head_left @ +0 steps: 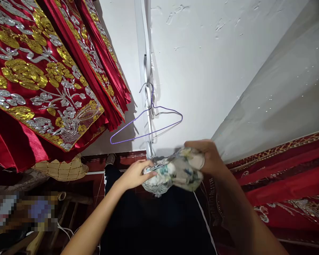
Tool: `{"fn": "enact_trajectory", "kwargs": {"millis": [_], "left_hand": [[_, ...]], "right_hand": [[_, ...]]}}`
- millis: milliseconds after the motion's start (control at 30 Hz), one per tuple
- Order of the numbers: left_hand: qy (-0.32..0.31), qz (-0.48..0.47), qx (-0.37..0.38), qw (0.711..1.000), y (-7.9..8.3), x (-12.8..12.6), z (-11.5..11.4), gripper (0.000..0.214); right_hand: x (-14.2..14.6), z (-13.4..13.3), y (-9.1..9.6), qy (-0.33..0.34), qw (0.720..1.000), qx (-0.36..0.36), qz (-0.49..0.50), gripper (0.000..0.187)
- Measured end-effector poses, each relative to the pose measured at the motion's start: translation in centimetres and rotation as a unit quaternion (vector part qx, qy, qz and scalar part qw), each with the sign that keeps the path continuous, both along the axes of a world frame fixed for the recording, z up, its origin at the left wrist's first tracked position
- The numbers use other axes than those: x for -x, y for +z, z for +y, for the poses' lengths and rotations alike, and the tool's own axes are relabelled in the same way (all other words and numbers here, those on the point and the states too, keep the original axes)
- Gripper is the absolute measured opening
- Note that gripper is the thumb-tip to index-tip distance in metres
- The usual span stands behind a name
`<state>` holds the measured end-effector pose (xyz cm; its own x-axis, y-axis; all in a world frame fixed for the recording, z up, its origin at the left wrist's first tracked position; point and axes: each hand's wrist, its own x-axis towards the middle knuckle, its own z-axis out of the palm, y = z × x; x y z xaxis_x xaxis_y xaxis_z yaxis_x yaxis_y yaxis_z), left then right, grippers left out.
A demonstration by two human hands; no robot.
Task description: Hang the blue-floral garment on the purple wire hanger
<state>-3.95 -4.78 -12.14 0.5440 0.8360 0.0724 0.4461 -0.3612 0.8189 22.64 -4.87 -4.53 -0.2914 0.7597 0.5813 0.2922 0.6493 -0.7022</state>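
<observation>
A bunched, gathered floral cloth (pixel 161 177) in white, grey, teal and yellow is held up in front of my dark trousers. My left hand (pixel 135 173) grips its left end, thumb over the top. At the other end, my right hand (pixel 210 157) is closed on the same cloth, a little blurred by motion. Whether it is one piece or two, I cannot tell. Just beyond the hands hangs a bare purple wire hanger (pixel 133 139), its hook caught on a white strap (pixel 148 65) that runs down the wall.
Red satin garments (pixel 50 71) with gold and silver sequins hang at the left. More red embroidered cloth (pixel 295 184) is along the right side, below a pale sheer sheet (pixel 281 95). A wooden frame (pixel 69 205) stands at lower left on the red tiled floor (pixel 127 163).
</observation>
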Motion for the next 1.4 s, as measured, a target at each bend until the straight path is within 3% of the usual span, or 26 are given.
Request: {"fn": "enact_trajectory", "kwargs": {"millis": [67,167,200,300,433,533,633,767,900,1033,1133,1267,1300,1400], "left_hand": [[0.036,0.091,-0.046,0.994,0.7,2.0,-0.4,0.028],[0.085,0.142,-0.086,0.982,1.8,4.1,-1.4,0.023],[0.096,0.149,-0.091,0.98,2.2,4.4,-1.8,0.022],[0.118,0.179,-0.1,0.972,3.2,4.9,-2.9,0.028],[0.14,0.267,-0.128,0.945,2.8,6.2,-3.1,0.029],[0.161,0.301,-0.152,0.928,1.6,8.5,-2.1,0.023],[0.184,0.279,-0.212,0.918,1.1,10.6,-0.5,0.028],[0.226,0.236,-0.303,0.895,3.0,11.4,1.3,0.03],[0.27,0.125,-0.335,0.894,6.1,10.0,2.1,0.04],[0.24,0.016,-0.321,0.916,8.4,7.1,2.4,0.042],[0.216,0.032,-0.301,0.928,9.5,5.0,3.2,0.038],[0.21,0.071,-0.336,0.916,10.1,4.0,4.8,0.037],[0.209,0.073,-0.339,0.914,10.1,4.1,5.1,0.036],[0.201,0.085,-0.322,0.921,10.0,4.8,5.7,0.035]], "right_hand": [[-0.8,1.6,0.2,-0.074,0.994,-0.002,0.074,0.017],[0.4,5.5,-0.6,-0.084,0.984,0.059,0.149,0.04],[1.3,7.0,-1.2,-0.075,0.984,0.082,0.142,0.045],[4.4,11.1,-4.0,-0.073,0.978,0.167,0.098,0.027],[5.4,13.0,-7.4,-0.129,0.965,0.216,0.074,0.027],[3.8,11.7,-8.2,-0.152,0.968,0.19,0.062,0.023],[1.8,9.8,-7.4,-0.17,0.969,0.177,0.03,0.025],[0.2,7.6,-5.5,-0.199,0.967,0.157,-0.023,0.028],[0.1,5.6,-4.4,-0.149,0.984,0.096,-0.031,0.032],[1.8,3.9,-4.7,-0.106,0.991,0.078,0.017,0.035],[3.1,2.8,-5.2,-0.098,0.99,0.085,0.047,0.029],[3.7,1.3,-5.2,-0.085,0.994,0.069,0.012,0.006],[3.6,0.9,-4.9,-0.079,0.994,0.074,-0.004,0.007],[2.4,0.0,-3.9,-0.1,0.992,0.077,-0.001,0.046]]}}
